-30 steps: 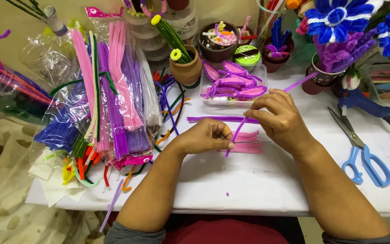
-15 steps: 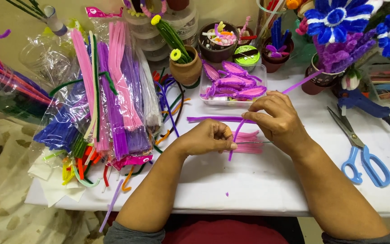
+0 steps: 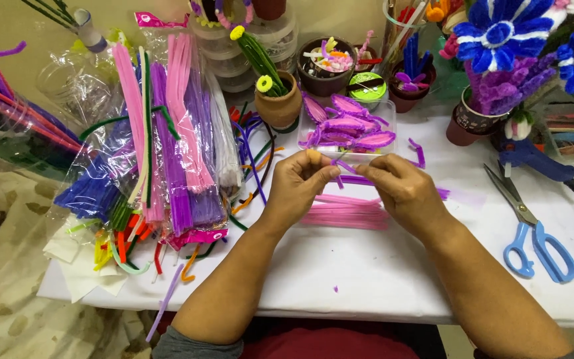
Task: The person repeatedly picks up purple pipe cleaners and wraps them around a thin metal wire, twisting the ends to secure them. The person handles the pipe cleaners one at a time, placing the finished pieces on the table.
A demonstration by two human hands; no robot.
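Pinching a purple pipe cleaner beside the clear tray of purple petals.

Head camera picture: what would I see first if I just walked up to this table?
Probably the two hands in the middle: the left hand and right hand pinch a purple pipe cleaner between them, above a pink bundle. Next, the big pile of bagged pipe cleaners at the left. Then the blue flowers at the top right and the blue scissors on the right.
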